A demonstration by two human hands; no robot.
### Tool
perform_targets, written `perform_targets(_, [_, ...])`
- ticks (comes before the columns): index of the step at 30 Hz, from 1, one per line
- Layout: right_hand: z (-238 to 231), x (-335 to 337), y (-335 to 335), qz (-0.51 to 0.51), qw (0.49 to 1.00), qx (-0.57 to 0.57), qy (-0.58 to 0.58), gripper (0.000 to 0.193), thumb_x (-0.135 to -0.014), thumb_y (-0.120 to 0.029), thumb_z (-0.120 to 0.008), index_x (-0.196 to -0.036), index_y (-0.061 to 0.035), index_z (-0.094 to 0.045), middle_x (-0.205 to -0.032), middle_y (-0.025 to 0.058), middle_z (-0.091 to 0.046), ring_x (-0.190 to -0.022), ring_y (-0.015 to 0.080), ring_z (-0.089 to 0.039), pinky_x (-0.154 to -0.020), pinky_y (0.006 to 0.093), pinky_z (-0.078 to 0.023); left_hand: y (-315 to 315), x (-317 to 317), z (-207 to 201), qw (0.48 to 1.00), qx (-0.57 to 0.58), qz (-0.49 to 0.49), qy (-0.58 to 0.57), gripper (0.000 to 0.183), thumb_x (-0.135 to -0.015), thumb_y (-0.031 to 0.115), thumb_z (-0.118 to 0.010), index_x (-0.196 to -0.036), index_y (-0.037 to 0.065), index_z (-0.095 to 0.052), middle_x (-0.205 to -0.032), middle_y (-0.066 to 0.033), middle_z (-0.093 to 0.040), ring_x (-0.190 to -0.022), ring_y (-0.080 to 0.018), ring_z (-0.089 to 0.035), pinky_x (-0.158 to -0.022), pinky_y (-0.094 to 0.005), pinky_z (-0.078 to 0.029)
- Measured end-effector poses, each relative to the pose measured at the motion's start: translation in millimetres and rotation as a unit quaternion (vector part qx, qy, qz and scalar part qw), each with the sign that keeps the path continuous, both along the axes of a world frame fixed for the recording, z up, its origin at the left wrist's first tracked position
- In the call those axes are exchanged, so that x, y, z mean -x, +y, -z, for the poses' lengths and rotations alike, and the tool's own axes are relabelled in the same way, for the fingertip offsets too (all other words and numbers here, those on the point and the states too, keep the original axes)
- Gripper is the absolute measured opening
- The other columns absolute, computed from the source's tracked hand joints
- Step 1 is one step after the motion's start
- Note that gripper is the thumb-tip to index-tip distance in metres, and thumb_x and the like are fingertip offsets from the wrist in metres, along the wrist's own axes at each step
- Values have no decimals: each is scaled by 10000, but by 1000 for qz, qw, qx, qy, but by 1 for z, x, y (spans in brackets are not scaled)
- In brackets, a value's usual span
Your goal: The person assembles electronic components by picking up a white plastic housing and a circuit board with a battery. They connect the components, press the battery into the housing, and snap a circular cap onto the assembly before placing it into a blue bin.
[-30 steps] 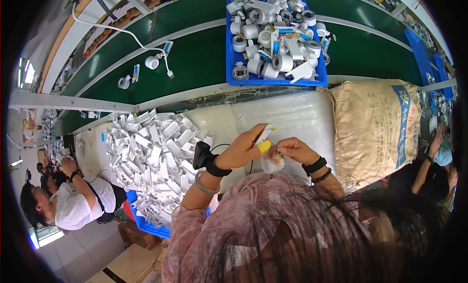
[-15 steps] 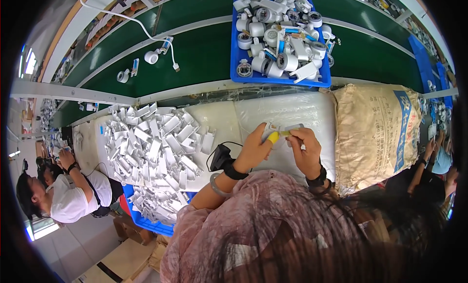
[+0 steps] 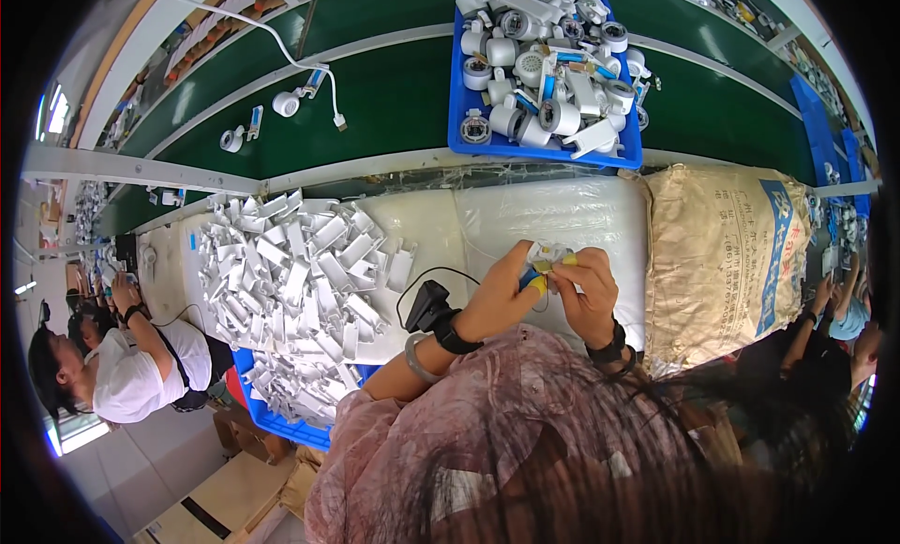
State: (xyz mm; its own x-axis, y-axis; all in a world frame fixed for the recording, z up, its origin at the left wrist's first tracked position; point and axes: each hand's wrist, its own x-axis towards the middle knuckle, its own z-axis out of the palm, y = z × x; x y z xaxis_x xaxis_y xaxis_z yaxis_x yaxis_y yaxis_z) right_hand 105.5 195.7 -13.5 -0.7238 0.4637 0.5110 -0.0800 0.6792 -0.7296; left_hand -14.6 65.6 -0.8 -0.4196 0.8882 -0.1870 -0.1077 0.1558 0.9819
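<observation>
In front of my body, both hands meet over the plastic-wrapped surface. My left hand (image 3: 506, 293) is closed round a small white plastic part (image 3: 544, 252), with something yellow (image 3: 536, 283) at its thumb. From the other side, my right hand (image 3: 587, 289) pinches at the same part, and another bit of yellow shows by its fingertips. Fingers cover much of the part, so its exact kind is unclear. To the left lies a big heap of white plastic housings (image 3: 291, 272), spilling toward a blue bin (image 3: 272, 420) below it.
Beyond my hands, a blue tray (image 3: 544, 155) holds white round-headed devices on the green conveyor belt (image 3: 394, 108). A brown printed sack (image 3: 698, 263) lies at right. A white cable (image 3: 281, 52) and two loose devices are at far left. Other people work at both sides.
My hands have drawn closer together around the part. The grey-white piece sticking out toward my right hand has been turned and is now mostly hidden by fingers.
</observation>
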Motion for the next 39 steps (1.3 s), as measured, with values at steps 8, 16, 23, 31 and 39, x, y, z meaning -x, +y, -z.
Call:
perform_targets(8, [1, 1, -3, 9, 1000, 5, 6, 236, -688, 37, -755, -887, -71, -691, -883, 72, -577, -838, 279, -536, -754, 371, -457, 0, -4, 0, 1000, -14, -13, 15, 322, -858, 31, -505, -1170, -7, -434, -941, -76, -546, -677, -96, -526, -539, -244, -448])
perform_targets(16, [-9, 1, -1, 1, 1000, -3, -14, 253, -676, 50, -746, -891, -62, -673, -867, 75, -578, -819, 282, -527, -747, 360, -443, 0, -3, -6, 993, -98, -8, 70, 409, -825, 62, -525, -1217, -26, -449, -1014, -208, -555, -902, -358, -556, -828, -365, -451])
perform_targets(23, [-13, 3, 5, -14, 999, -37, -13, 263, -675, 45, -744, -903, -59, -664, -858, 73, -576, -821, 286, -533, -754, 376, -437, 0, -11, -6, 1000, 6, -17, 4, 380, -875, 41, -499, -1248, -11, -446, -1092, -223, -555, -985, -390, -572, -851, -390, -455])
perform_targets(31, [-9, 0, 5, -42, 997, -58, -14, 220, -706, 64, -705, -895, -32, -649, -830, 73, -600, -799, 253, -561, -852, 421, -441, -1, -19, 7, 996, -27, -59, 59, 211, -952, 68, -470, -1153, 17, -510, -749, -8, -530, -601, -71, -464, -537, -236, -386])
perform_targets(39, [-1, 5, -2, -74, 994, -50, -59, 238, -712, 15, -728, -916, -67, -634, -829, 50, -601, -779, 224, -578, -890, 435, -436, -8, -11, 11, 992, 14, -65, 108, 144, -943, 111, -493, -1044, 15, -532, -649, -54, -506, -566, -124, -481, -523, -290, -393])
